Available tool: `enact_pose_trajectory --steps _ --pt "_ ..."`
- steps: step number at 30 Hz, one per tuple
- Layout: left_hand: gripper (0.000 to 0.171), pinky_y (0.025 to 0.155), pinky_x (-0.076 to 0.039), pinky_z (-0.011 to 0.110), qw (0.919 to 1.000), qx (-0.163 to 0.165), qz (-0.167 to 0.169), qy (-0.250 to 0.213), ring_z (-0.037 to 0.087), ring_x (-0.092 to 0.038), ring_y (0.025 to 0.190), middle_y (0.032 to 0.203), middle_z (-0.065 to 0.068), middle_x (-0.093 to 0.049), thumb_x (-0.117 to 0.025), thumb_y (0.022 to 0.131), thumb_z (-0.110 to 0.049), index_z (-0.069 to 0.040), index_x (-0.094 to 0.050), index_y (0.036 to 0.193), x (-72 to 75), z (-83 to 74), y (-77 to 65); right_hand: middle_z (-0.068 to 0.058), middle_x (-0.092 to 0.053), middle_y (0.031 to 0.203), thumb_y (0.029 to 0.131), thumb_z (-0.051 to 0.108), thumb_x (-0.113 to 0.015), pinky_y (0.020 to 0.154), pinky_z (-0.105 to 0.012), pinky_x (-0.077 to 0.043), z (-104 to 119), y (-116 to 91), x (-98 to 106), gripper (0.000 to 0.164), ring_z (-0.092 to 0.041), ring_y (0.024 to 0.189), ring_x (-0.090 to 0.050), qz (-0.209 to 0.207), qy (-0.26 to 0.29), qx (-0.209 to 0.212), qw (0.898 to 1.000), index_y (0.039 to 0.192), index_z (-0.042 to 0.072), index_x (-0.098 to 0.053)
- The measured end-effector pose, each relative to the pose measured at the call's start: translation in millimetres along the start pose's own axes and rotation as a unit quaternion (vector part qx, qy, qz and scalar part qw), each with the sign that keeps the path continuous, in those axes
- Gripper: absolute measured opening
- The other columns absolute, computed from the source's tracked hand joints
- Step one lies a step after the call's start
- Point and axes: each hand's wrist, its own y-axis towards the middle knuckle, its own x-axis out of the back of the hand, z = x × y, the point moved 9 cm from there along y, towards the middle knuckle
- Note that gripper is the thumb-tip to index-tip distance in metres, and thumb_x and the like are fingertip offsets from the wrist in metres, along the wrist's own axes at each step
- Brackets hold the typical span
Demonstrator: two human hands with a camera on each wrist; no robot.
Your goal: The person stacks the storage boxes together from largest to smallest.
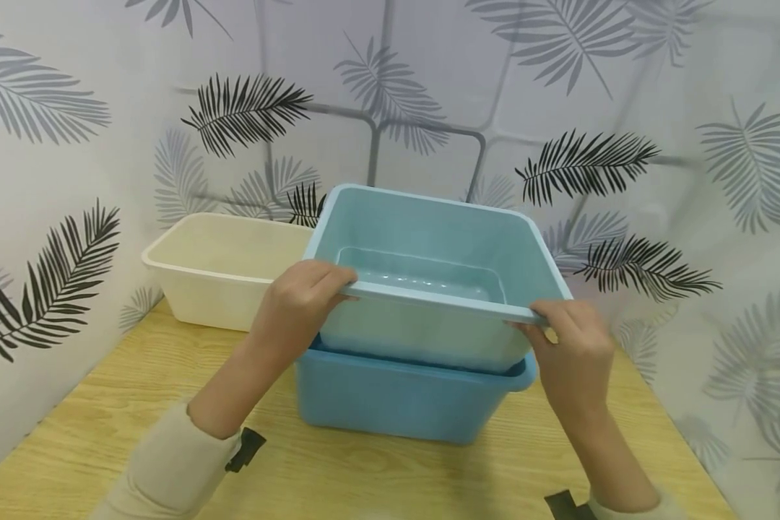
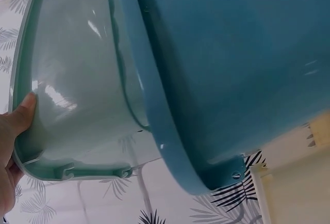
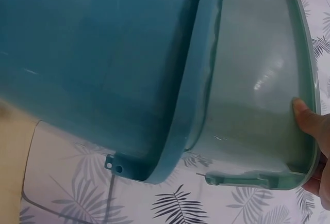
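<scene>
From here I see a wood-grain table (image 1: pixel 364 473) before a leaf-print backdrop (image 1: pixel 682 195); the pale bin (image 1: pixel 422 328) opens upward, its long axis left to right, its lower part inside the blue bin (image 1: pixel 390 397); I count three bins, the cream bin (image 1: pixel 217 300) at left, and two hands, left hand (image 1: pixel 299 300) and right hand (image 1: pixel 575 347), each pinching the pale bin's near edge.

You've got a pale grey-white backdrop (image 1: pixel 429 43) behind and on both sides of your table, covered in black fronds (image 1: pixel 247 112) and softer grey fronds (image 1: pixel 390 90). Grey lines (image 1: pixel 373 148) make kinda rounded boxes across the back. Your tabletop (image 1: pixel 364 477) is yellowish woodgrain, and the light's pretty soft and even in the head view.
</scene>
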Motion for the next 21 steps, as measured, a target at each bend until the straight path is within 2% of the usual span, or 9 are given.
enact_pose_trajectory --steps 15,21 --pt "0.037 0.062 -0.053 0.033 0.9999 -0.010 -0.011 0.004 0.023 -0.061 0.067 0.072 0.008 -0.065 -0.041 0.095 -0.028 0.000 -0.061 0.082 -6.1 -3.8 -22.3 -0.017 -0.063 0.074 0.082 0.040 -0.054 0.065 -0.042 -0.046 -1.6 -24.2 -11.0 0.046 -0.032 0.069 -0.055 0.020 -0.003 -0.012 1.000 0.079 -0.006 -0.063" --pt "0.039 0.062 -0.053 0.032 0.9999 -0.008 -0.007 0.008 0.023 -0.061 0.067 0.073 0.009 -0.065 -0.039 0.096 -0.028 0.000 -0.062 0.082 -9.3 -3.3 -32.1 -0.016 -0.063 0.072 0.078 0.036 -0.057 0.066 -0.038 -0.045 3.3 -31.2 -13.8 0.042 -0.031 0.068 -0.056 0.000 -0.009 0.019 1.000 0.076 -0.005 -0.064"
